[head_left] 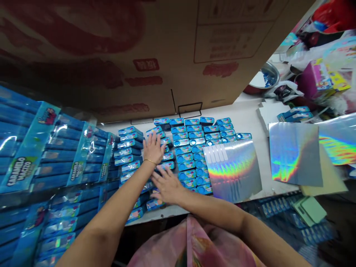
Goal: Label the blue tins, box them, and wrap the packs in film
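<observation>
Rows of small blue boxes (185,165) lie on the white table in the middle of the view. My left hand (154,149) rests over a column of them, its fingers spread and pointing away from me. Just below and to its right, my right hand (169,187) lies on the near boxes with its fingers apart. Neither hand is wrapped round a box; the boxes under the palms are partly hidden. A silver holographic sheet (236,178) with a strip of white labels (217,153) covers the right side of the rows.
A large cardboard box (167,48) rises behind the rows. Wrapped blue packs (22,163) are stacked at left. More holographic sheets (294,152), a metal bowl (268,78) and a white carton (267,111) sit at right. A pale green object (310,210) is lower right.
</observation>
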Tool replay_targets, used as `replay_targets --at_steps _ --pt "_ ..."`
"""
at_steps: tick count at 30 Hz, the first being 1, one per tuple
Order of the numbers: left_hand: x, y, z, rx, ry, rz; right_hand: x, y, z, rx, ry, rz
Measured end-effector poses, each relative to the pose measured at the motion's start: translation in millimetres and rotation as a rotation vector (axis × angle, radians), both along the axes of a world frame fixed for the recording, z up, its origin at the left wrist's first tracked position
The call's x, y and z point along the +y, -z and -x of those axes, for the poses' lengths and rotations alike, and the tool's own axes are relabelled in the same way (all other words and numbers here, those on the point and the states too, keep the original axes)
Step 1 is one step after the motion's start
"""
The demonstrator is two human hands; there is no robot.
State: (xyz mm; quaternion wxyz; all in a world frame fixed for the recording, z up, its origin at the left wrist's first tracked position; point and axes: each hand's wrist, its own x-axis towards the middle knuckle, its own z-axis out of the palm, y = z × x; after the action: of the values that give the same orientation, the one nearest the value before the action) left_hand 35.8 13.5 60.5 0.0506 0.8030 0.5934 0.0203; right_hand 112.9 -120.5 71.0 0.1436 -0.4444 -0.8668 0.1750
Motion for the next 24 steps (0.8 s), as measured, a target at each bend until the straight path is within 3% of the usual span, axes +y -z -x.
replay_targets --at_steps 5,11,16,19,24 --pt "-35.8 6.1 -11.2 -0.011 0.171 0.09 -24.6 -19.0 -75.1 -0.005 0.046 -0.059" --pt "-46.2 9.3 3.7 -0.027 0.222 0.085 -48.8 -16.6 -173.2 -0.124 0.512 -0.07" --pt "-52.5 -2.2 28.6 0.06 0.14 0.038 -60.7 -13.7 -230.0 -0.198 0.678 -0.131" --pt "-34.9 -10.2 20.0 0.061 0.039 -0.034 -66.6 -14.4 -242.3 -0.16 0.75 -0.184" --pt "39.2 -6.5 -25.7 0.023 0.097 -0.045 -70.9 -15.6 -241.2 -0.103 0.808 -0.225"
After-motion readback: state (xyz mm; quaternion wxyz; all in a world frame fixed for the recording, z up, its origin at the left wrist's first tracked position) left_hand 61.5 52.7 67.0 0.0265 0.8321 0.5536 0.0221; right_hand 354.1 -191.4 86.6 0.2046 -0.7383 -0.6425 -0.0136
